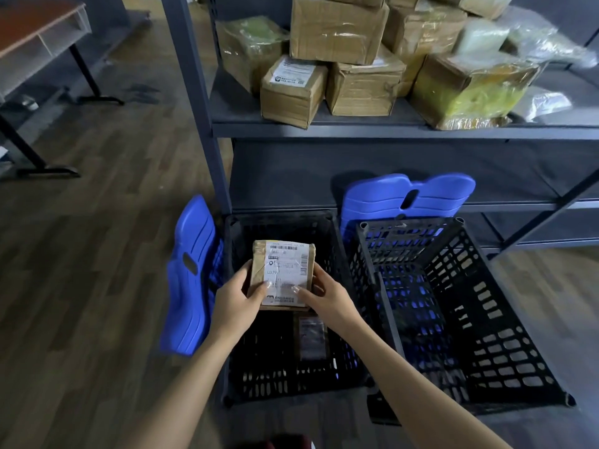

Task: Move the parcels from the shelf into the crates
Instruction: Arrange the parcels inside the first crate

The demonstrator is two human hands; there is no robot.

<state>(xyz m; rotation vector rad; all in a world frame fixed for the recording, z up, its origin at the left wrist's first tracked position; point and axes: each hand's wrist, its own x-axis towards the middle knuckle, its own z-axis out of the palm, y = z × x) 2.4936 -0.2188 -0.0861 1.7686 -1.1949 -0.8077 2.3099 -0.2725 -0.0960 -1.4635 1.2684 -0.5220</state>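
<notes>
Head view: two black lattice crates sat on the wooden floor (97, 254) in front of a grey shelf (356, 129)
Held parcel: a small brown parcel (283, 273) with a white printed label faced up, held over the left crate (233, 319), at about rim level
Left hand: the left hand (238, 298) gripped the parcel's left edge, fingers (261, 291) curled onto its label
Right hand: the right hand (325, 298) gripped the parcel's right edge, thumb on the label
Left crate contents: one dark flat packet (311, 338) lay on the bottom, below the held parcel
Right crate: the right crate (486, 319) stood just beside the left one; no parcel could be made out inside
Lids: a blue lid (188, 277) stood against the left crate's left side, another blue lid (408, 199) behind the right crate
Shelf: cardboard boxes (337, 30) and plastic-wrapped parcels (476, 89) were piled there
Background: a table (39, 34) stood at far left
</notes>
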